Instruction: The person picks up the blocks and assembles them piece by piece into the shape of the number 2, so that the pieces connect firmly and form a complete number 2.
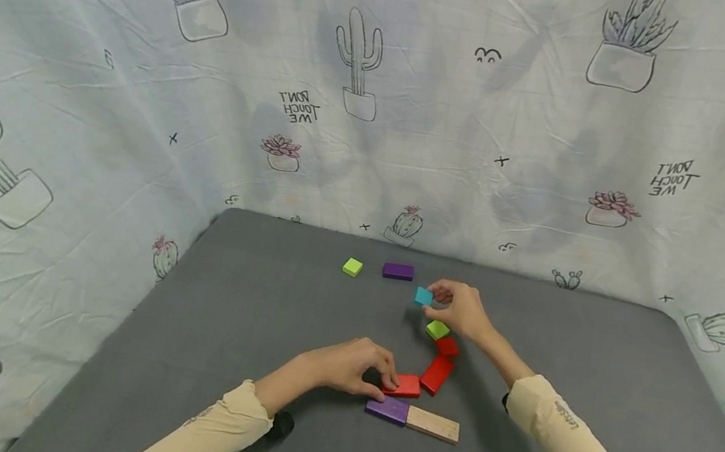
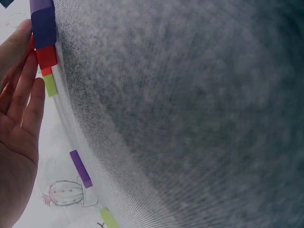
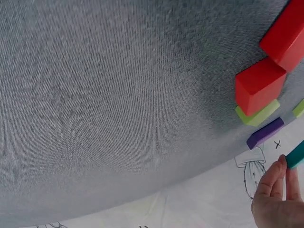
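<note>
My right hand [image 1: 459,308] pinches a small blue block [image 1: 424,296] between thumb and fingertips, held just above the table. The same block [image 3: 297,154] shows at the edge of the right wrist view. Below it stands a green block [image 1: 437,330], followed by a small red block [image 1: 447,346] and a longer red block [image 1: 436,374], forming a curve. My left hand [image 1: 356,366] has thumb and fingers about the left end of another red block [image 1: 405,385]. Its thumb tip is at a purple block [image 1: 387,409], which meets a plain wooden block [image 1: 433,425] end to end.
Farther back on the grey table [image 1: 281,300] lie a green block [image 1: 352,267] and a purple block [image 1: 398,271]. A printed cloth [image 1: 422,110] hangs behind the table's far edge and along its left side.
</note>
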A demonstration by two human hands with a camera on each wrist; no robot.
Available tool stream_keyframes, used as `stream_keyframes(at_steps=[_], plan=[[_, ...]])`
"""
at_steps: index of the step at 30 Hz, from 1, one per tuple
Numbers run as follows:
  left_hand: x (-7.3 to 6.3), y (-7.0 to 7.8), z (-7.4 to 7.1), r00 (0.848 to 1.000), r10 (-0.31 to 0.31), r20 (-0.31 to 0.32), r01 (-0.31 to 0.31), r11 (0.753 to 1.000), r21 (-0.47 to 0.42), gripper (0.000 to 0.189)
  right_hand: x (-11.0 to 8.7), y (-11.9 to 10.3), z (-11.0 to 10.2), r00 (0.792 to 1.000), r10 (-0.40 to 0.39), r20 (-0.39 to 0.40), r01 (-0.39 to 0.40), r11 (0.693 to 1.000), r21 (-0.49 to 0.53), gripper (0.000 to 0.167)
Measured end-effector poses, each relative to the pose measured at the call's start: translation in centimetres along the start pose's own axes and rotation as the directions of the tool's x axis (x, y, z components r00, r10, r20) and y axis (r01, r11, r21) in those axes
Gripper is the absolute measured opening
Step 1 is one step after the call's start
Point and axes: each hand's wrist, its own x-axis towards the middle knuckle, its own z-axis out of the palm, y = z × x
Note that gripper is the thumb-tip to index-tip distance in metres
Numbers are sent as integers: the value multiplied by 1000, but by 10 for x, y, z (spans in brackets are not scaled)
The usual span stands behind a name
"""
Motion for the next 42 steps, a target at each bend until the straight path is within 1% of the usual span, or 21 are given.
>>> stream_keyframes(at_steps=[8, 11, 15, 17, 21, 25, 33, 42], plan=[[-1, -1, 2, 1000, -12, 3, 12, 1000, -8, 16, 2, 3, 6, 997, -9, 80, 17, 995, -101, 24], [-1, -2, 2, 1000, -9, -3, 9, 1000, -6, 16, 3, 3, 8, 994, -29, 103, 41, 992, -121, 24], [0, -2, 1, 1000, -6, -7, 6, 1000, -8, 16, 4, 5, 10, 990, -37, 136, 54, 990, -126, 23], [1, -1, 0, 1000, -12, -1, 12, 1000, -15, 17, 6, 5, 10, 987, -30, 157, 56, 985, -162, 24], [0, 0, -1, 1000, -25, 7, 25, 999, -23, 17, 8, 3, 11, 984, 21, 176, 19, 975, -222, 24], [1, -2, 1, 1000, -28, 8, 28, 1000, -14, 17, 9, 4, 10, 983, 56, 177, -18, 978, -209, 23], [1, -4, 1, 1000, -12, 4, 12, 1000, -13, 17, 11, 8, 7, 978, 59, 201, -15, 977, -212, 20], [1, -3, 1, 1000, -17, 2, 17, 1000, -23, 17, 9, 8, 4, 976, 64, 207, -21, 979, -204, 21]])
